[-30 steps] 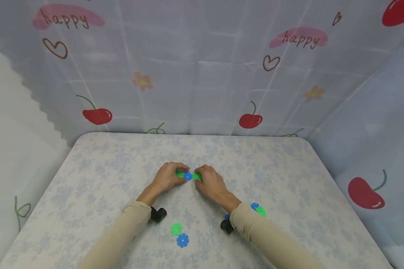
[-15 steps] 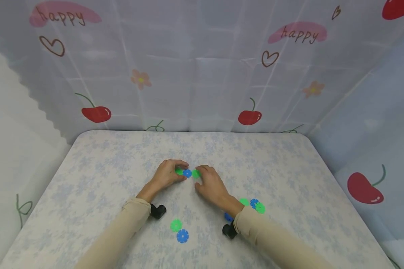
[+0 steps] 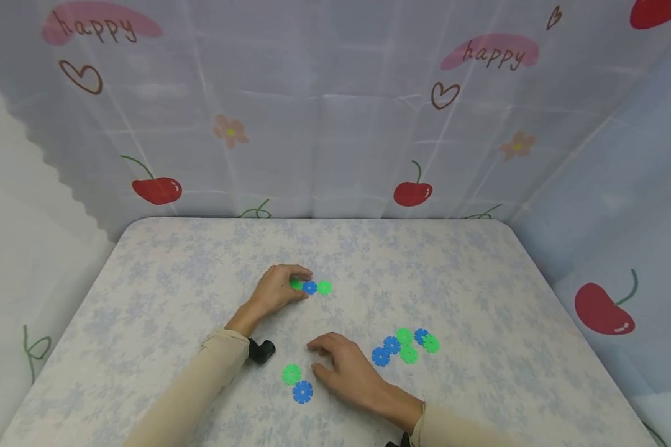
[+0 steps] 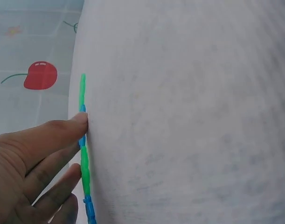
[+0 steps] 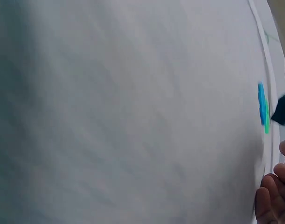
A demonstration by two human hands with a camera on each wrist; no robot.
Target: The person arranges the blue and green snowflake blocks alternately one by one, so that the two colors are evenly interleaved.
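Note:
My left hand (image 3: 276,288) grips a row of flat, notched plastic discs lying near the middle of the table. A green disc (image 3: 324,287) and a blue disc (image 3: 310,287) of the row show beyond the fingers; the rest is partly covered. Edge-on in the left wrist view, the row alternates green (image 4: 85,170) and blue (image 4: 90,210), with fingertips against it. My right hand (image 3: 349,372) is empty, fingers loosely bent, just right of a loose green disc (image 3: 292,374) and blue disc (image 3: 302,392). In the right wrist view, its fingers (image 5: 268,198) show below those discs.
To the right lies a group of several notched discs, blue (image 3: 380,356) and green (image 3: 409,354), some overlapping. The table (image 3: 201,254) has a pale floral cover. A cherry-patterned curtain (image 3: 324,155) hangs behind it. A black wrist camera (image 3: 261,351) sits at the left cuff.
My right hand has let go of the row's right-end green disc and come back toward the near pair of discs, uncovering the right-hand group. My left hand stays at the row.

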